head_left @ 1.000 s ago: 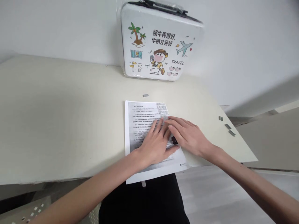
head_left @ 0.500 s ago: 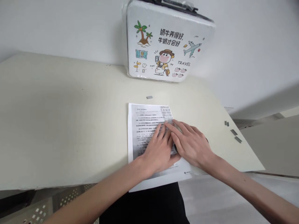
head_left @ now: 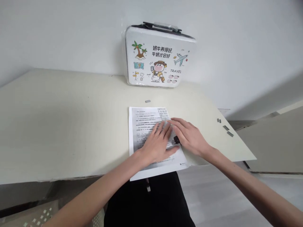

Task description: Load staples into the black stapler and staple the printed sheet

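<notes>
Printed sheets of paper (head_left: 142, 126) lie on the table, their lower edge past the table's front edge. My left hand (head_left: 157, 143) rests flat on the sheet, its fingers spread forward and its thumb out to the right. On the right side of the sheet my right hand (head_left: 190, 135) is closed over a small black object (head_left: 176, 139). Only one end of that object shows beside the thumb; the palm hides the rest, so I cannot tell its kind. My right fingertips touch or nearly touch those of my left hand.
A white case with cartoon prints (head_left: 161, 61) stands at the back against the wall. One small grey strip (head_left: 148, 101), like a staple strip, lies behind the paper. Several more grey strips (head_left: 226, 128) are near the table's right edge. My black-clothed lap (head_left: 149, 201) is below the front edge.
The view has shifted, so the case looks smaller and lower. My right hand has turned or lifted slightly, and the end of the black object now shows more.
</notes>
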`<state>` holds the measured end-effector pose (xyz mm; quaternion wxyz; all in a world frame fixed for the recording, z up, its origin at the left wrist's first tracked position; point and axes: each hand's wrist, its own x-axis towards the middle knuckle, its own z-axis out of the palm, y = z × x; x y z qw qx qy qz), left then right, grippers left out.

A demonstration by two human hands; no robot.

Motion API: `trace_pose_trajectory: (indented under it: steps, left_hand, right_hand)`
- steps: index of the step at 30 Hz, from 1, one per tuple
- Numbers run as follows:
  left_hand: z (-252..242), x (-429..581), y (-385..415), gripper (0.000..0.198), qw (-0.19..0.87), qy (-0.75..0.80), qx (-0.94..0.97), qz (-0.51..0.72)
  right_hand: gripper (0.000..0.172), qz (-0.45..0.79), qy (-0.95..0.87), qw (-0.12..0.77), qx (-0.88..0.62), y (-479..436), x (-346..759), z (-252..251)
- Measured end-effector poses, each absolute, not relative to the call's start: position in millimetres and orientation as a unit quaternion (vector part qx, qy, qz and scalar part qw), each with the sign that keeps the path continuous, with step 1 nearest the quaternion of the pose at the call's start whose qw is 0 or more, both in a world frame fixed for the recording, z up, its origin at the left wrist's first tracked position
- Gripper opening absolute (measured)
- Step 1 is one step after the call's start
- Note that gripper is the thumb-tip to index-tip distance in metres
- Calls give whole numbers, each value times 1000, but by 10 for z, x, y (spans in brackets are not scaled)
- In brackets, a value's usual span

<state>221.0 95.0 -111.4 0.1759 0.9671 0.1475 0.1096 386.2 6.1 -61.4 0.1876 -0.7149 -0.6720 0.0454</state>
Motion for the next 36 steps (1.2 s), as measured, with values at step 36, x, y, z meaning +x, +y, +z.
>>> trace_pose_trajectory:
  steps: [36]
  left_hand:
    - [-1032, 490, 1613, 80, 48, 279, 954, 96]
  right_hand:
    - [44, 100, -458, 438, -767, -478, 4480, -1149]
